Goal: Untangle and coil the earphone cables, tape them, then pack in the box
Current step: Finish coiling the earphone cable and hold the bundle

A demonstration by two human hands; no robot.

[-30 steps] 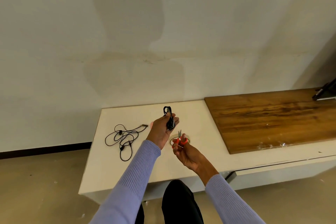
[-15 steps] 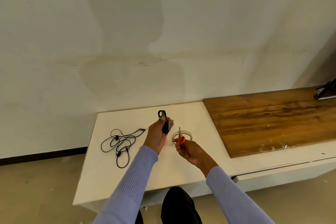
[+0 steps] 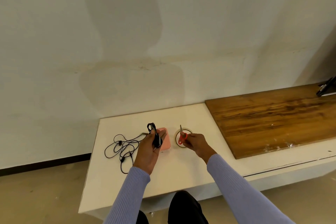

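1. The left hand was clamped round a coiled earphone cable, fingers and thumb curled on the bundle, with its loop end standing up above the fingers. Whether tape already bound the bundle could not be told.
2. That hand hovered just above and in front of the pink box, which lay on the white table. The palm faced the person and the forearm rose from the near table edge.
3. The right hand gripped the red-handled scissors, blades pointing up and away, over the tape roll, which sat just right of the box.
4. A second, still tangled earphone cable lay loose on the table, left of the box and near the left wrist.
5. Risk, as I judged it: if the left grip loosened before the bundle was bound or packed, the springy cable would likely uncoil.
6. With both hands occupied, pulling tape from the roll would be awkward; the upright blades could nick the cable or a finger if the hands came together carelessly.
7. The left sleeve could also drag the loose cable off the table's left edge.
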